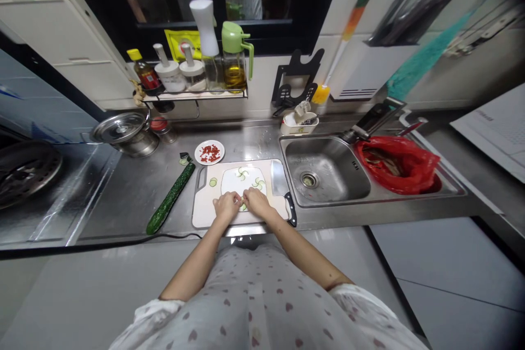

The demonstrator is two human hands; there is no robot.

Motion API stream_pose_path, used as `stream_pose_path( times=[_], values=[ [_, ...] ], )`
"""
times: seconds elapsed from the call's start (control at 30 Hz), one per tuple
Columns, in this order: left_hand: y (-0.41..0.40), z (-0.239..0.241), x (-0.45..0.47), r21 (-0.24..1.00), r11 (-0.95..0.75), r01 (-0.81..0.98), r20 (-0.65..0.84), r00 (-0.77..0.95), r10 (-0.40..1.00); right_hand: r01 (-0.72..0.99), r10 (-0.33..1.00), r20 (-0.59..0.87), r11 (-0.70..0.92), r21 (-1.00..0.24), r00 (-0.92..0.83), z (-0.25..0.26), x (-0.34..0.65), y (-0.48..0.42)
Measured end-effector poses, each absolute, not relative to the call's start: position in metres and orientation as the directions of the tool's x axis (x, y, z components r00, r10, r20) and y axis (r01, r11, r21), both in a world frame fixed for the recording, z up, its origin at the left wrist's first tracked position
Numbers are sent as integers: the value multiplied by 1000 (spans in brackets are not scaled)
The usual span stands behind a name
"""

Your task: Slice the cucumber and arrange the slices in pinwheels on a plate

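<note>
Both my hands rest on the near edge of a white plate point(229, 181) that lies on a pale cutting board point(205, 210). My left hand point(226, 205) and my right hand point(256, 200) have their fingers pinched together over cucumber slices point(243, 206) at the plate's rim. More cucumber slices point(241, 173) are arranged in small pinwheels farther back on the plate. A single slice point(213, 181) lies on the board. A cleaver point(280, 179) lies along the board's right side. A long whole cucumber point(171, 197) lies on the counter to the left.
A small dish of chopped red chili point(209, 152) sits behind the board. The steel sink point(324, 170) is to the right, with a red plastic bag point(397, 163) beside it. A lidded steel pot point(125, 132) and a rack of condiment bottles point(194, 71) stand at the back left.
</note>
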State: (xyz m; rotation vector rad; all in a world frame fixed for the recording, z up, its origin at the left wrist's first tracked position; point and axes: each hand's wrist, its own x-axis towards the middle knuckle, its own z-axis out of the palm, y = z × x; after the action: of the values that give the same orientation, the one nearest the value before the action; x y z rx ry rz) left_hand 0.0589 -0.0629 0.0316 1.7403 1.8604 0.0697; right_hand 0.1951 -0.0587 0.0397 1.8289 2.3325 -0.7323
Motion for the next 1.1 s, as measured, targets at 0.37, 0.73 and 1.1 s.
stream_pose_path(
  times=[0.37,0.73,1.1],
  values=[
    [-55,38,58,401,139,906,-412,43,910,936,894,-370,130,-328,-253,41,194,-59],
    [-49,39,58,374,80,924,-427,95,899,934,885,-392,115,-340,-251,43,196,-56],
    [-49,39,57,377,62,924,-423,112,899,936,888,-391,109,-334,-242,43,195,-55]
  ],
)
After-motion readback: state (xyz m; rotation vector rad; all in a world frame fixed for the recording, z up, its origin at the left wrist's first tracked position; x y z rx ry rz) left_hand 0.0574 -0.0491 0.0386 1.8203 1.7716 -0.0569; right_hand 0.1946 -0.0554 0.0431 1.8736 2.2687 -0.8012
